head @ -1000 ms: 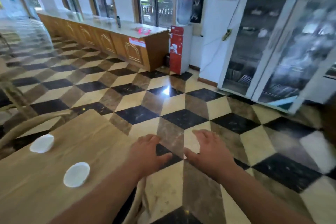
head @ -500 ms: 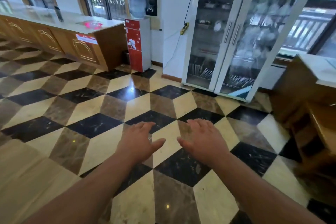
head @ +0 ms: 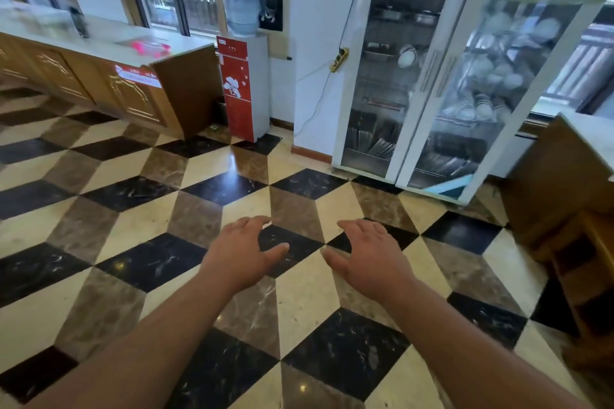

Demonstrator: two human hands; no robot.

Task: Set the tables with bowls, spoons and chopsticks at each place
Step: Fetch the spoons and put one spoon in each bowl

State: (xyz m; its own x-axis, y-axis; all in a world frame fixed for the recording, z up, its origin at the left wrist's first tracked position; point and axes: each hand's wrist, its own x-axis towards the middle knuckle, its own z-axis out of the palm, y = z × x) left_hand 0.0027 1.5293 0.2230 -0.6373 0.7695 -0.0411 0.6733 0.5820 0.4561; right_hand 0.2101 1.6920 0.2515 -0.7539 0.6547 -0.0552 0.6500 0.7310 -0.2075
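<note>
**The floor and what stood on it**

Under me ran a glossy marble floor [head: 299, 305] of black, brown and cream diamond tiles. Directly on it stood a long brown wooden counter [head: 99, 86] with a pale top. A red-and-white water dispenser [head: 242, 86] stood just beside the counter's end. A tall white cabinet [head: 432, 83] with two glass doors stood by the wall, and a brown wooden unit [head: 548, 183] stood at my right. The counter's top carried a flat pink object [head: 146, 45] and a small dark object [head: 79, 21], both blurred. The cabinet's shelves carried white bowls [head: 498, 73].

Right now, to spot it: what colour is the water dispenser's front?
Water dispenser: red front with a white flower, head view.
</note>
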